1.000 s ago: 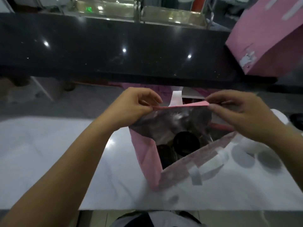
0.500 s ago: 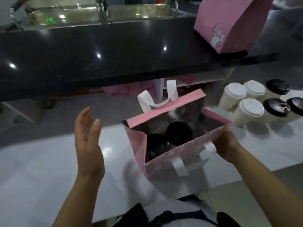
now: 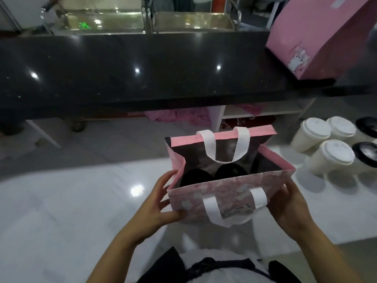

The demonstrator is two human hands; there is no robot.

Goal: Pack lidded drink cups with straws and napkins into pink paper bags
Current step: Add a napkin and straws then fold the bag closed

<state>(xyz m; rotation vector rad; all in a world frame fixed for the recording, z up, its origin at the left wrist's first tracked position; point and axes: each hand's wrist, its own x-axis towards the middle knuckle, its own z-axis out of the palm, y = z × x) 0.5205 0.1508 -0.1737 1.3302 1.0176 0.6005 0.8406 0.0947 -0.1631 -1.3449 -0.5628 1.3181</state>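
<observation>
An open pink paper bag (image 3: 189,203) with white handles stands on the white counter in front of me. Two black-lidded cups (image 3: 232,170) sit inside it, mostly hidden by the near wall. My left hand (image 3: 161,205) grips the bag's near left corner, thumb on the front panel. My right hand (image 3: 289,205) holds the near right corner. To the right stand several loose cups: white-lidded ones (image 3: 334,152) and black-lidded ones (image 3: 367,154). No straws or napkins are visible.
A raised black stone ledge (image 3: 142,74) runs across behind the counter. A second pink bag (image 3: 318,33) lies tilted on its right end. Pink bags and a shelf (image 3: 265,113) show below the ledge. The white counter (image 3: 61,211) stretches left.
My hands left the bag's far top edge. The left hand swung out and came back; both hands now hold the near corners, and the bag sits closer to me.
</observation>
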